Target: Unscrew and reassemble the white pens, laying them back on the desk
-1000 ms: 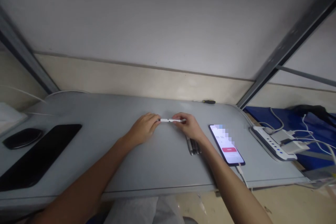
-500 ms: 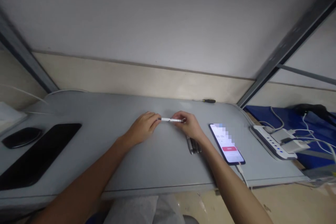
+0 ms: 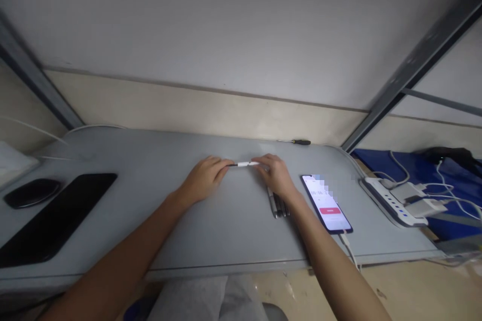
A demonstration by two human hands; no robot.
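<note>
A slim white pen is held level above the grey table, stretched between my two hands. My left hand pinches its thin dark left end between thumb and fingers. On the other end, the fingers of my right hand are closed around the white barrel and hide its tip. Under my right wrist lie several grey and dark pens, side by side and partly covered by the arm.
A lit phone on a cable lies right of my forearm, with a white power strip beyond. At the back edge rests a screwdriver. A black slab-like object and a black rounded object are at left.
A thin dark length now shows between my left fingers and the white barrel. My right fingers have shifted along the pen, and both hands appear slightly higher in view.
</note>
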